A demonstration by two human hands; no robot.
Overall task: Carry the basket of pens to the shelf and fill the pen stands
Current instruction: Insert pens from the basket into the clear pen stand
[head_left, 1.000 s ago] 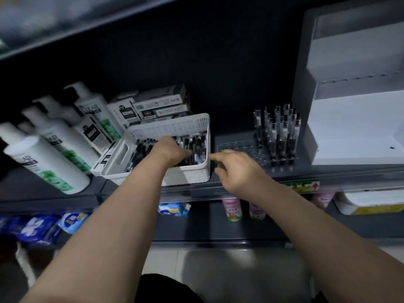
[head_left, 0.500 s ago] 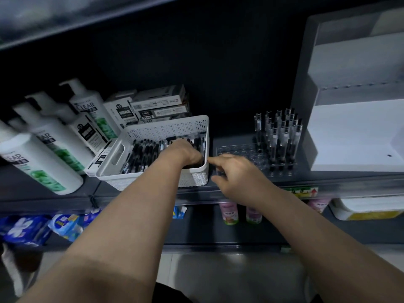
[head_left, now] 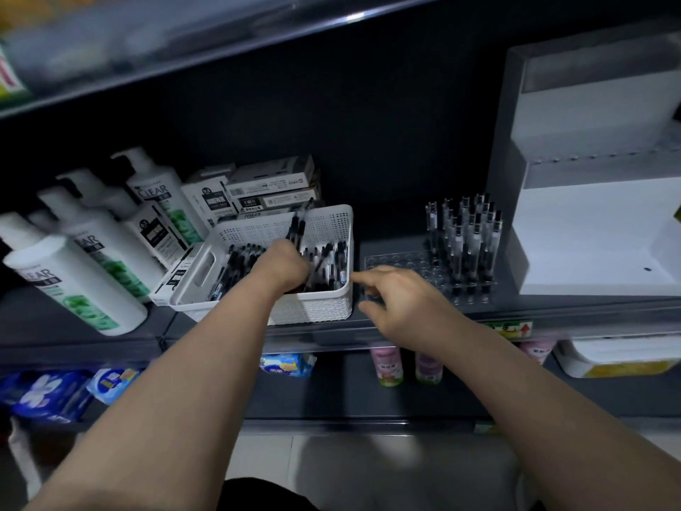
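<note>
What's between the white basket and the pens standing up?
The head view shows empty holes of the clear pen stand between the basket and the standing pens, with the right hand in front of them.

White perforated basket of black pens sits on the shelf beside a part-filled pen stand.

Left side had a bunch of white CLEAR shampoo pump bottles leaning back, green on the labels. Behind them sat a stack of black-and-white boxes, print too small to read. Over on the right stood a big white stepped display unit. Down below were blue packets, two pink bottles, and a white tub with a yellow label. A small tag with a red arrow hung just above that level.
</note>
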